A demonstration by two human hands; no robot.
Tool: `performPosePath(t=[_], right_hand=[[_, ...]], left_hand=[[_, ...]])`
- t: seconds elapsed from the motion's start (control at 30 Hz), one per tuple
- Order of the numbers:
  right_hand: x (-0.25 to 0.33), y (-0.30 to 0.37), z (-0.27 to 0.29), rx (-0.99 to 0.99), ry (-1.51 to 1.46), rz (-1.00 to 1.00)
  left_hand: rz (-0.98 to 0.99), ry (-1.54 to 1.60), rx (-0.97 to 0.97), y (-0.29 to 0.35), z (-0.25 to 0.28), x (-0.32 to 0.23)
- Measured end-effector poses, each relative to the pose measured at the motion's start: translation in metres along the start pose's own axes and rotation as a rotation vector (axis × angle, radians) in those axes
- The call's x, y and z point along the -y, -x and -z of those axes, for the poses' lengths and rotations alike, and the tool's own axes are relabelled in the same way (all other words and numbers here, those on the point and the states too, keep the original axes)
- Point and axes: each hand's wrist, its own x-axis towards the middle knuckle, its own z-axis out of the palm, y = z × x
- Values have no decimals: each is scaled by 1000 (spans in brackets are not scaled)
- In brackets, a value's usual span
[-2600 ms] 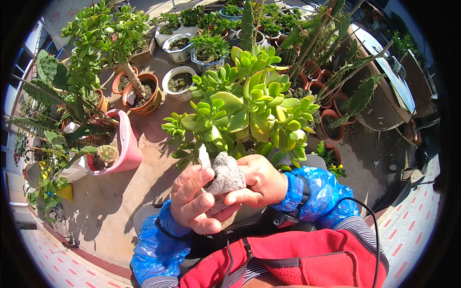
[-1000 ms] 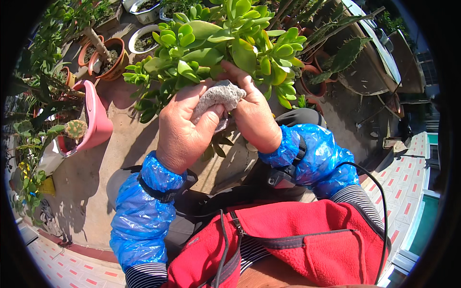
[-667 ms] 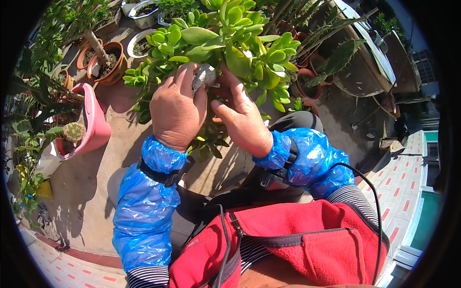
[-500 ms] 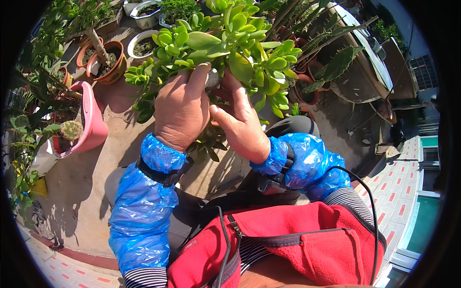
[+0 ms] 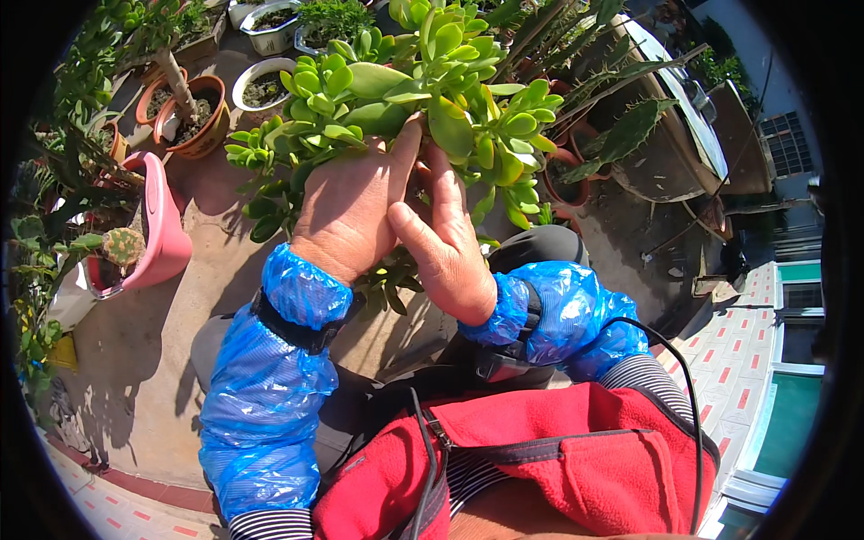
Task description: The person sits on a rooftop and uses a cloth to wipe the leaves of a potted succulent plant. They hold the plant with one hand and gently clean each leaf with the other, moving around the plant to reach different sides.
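A jade plant [image 5: 450,117] with thick, glossy green leaves spreads at the top middle. My left hand [image 5: 351,211] reaches into the lower side of its foliage. Its fingers curl away out of sight, and what they hold, if anything, is hidden. Beside it, my right hand [image 5: 450,247] points up among the same leaves. Its fingers are stretched out and the thumb stands apart, close to the left hand. The right fingertips meet the underside of a broad leaf [image 5: 450,126]. Blue plastic sleeve covers [image 5: 270,396] wrap both forearms.
At the left stands a pink planter [image 5: 162,229] with a small cactus [image 5: 124,246]. Terracotta pots [image 5: 211,135] and a white pot [image 5: 243,90] are farther back. Spiny cactus stems [image 5: 634,135] lean in from the right, near a large tilted container [image 5: 670,166].
A pale greyish thing visible between my hands is now covered by fingers. My left hand has turned slightly, and the fingertips of both hands have come closer together.
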Motion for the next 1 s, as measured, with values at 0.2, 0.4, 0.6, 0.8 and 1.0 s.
performPosePath(t=[0.2, 0.4, 0.6, 0.8, 1.0], right_hand=[[4, 0, 2, 29, 68, 3], [3, 1, 0, 8, -27, -35], [3, 0, 6, 25, 73, -14], [2, 1, 5, 15, 18, -43], [0, 2, 6, 13, -34, -37]], left_hand=[[-28, -36, -37, 1, -3, -1], [-2, 109, 63, 7, -7, 2], [-43, 66, -92, 5, -22, -1], [-44, 136, -38, -1, -23, 3], [-56, 128, 15, 7, -19, 9]])
